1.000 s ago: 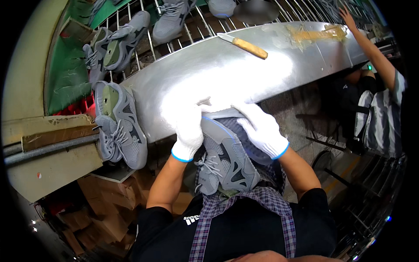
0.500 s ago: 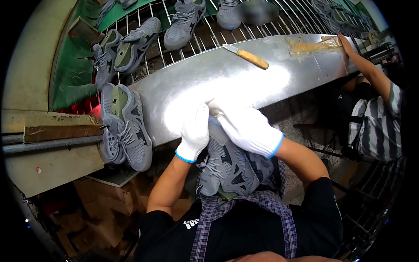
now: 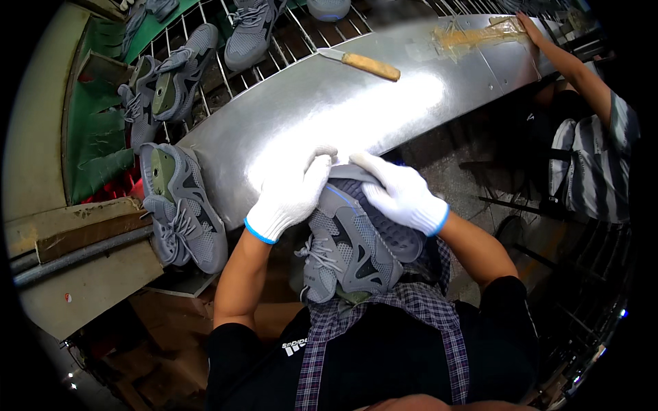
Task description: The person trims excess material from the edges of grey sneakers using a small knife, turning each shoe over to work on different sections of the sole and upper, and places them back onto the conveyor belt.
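Note:
A grey sneaker (image 3: 353,250) rests on my lap against the edge of the shiny metal table (image 3: 322,109), toe toward the table. My left hand (image 3: 291,195), in a white glove with a blue cuff, grips the toe end from the left. My right hand (image 3: 397,192), gloved the same, presses on the toe from the right. The laces hang loose at the near end.
A knife with a wooden handle (image 3: 363,64) lies on the table's far side. A pair of grey sneakers (image 3: 179,212) sits at the left end, and several more (image 3: 171,75) lie on the wire rack behind. Another person's arm (image 3: 576,75) reaches onto the table at right.
Both hands have shifted slightly on the sneaker's toe, the right hand moving from the side onto the toe. The view has tilted a little.

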Demonstrator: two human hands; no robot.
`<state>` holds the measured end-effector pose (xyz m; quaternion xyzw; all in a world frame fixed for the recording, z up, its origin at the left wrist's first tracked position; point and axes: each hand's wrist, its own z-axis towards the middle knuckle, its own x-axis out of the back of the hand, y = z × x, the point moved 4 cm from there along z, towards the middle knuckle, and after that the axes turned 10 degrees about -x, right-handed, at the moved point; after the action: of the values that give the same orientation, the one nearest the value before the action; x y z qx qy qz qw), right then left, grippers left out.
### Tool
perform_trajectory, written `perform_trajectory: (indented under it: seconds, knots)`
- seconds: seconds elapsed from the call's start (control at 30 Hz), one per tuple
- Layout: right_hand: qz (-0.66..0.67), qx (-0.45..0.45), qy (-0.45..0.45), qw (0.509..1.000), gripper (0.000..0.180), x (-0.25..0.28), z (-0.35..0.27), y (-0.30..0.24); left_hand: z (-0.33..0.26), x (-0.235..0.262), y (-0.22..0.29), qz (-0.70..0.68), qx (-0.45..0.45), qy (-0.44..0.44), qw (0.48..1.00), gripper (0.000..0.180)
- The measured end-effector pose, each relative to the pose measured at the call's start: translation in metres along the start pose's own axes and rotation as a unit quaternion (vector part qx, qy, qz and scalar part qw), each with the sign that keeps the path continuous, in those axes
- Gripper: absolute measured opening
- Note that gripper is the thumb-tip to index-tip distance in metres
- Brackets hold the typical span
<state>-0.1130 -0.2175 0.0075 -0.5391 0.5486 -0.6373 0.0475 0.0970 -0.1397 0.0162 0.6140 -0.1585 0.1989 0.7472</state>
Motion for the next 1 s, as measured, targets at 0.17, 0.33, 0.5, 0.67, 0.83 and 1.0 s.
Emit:
perform_trajectory:
  seconds: [0.17, 0.33, 0.5, 0.67, 0.83, 1.0]
  knots:
    - [-0.015, 0.056, -0.009, 0.998, 0.086, 0.006, -0.02, -0.03, -0.005, 0.0, 0.005, 0.053, 0.034, 0.003, 0.998, 0.031]
    - [-0.054, 0.168, 0.007, 0.984, 0.083, 0.009, -0.029, -0.036, 0.005, 0.001, 0.006, 0.045, 0.053, 0.027, 0.997, 0.032]
    - [-0.07, 0.134, -0.03, 0.988, 0.069, 0.011, -0.048, -0.036, 0.0, 0.0, 0.002, 0.054, 0.024, 0.049, 0.997, 0.034]
    - [-0.116, 0.167, 0.034, 0.979, 0.066, 0.0, -0.069, -0.032, -0.007, -0.005, 0.002, -0.031, 0.038, 0.072, 0.996, 0.04]
    - [-0.177, 0.125, 0.027, 0.976, 0.06, -0.003, -0.072, -0.043, -0.02, -0.014, -0.026, -0.141, 0.024, 0.151, 0.978, 0.044]
    - [0.02, 0.113, -0.026, 0.993, 0.047, 0.018, -0.042, -0.035, -0.051, -0.022, -0.053, -0.334, 0.093, 0.342, 0.873, 0.041]
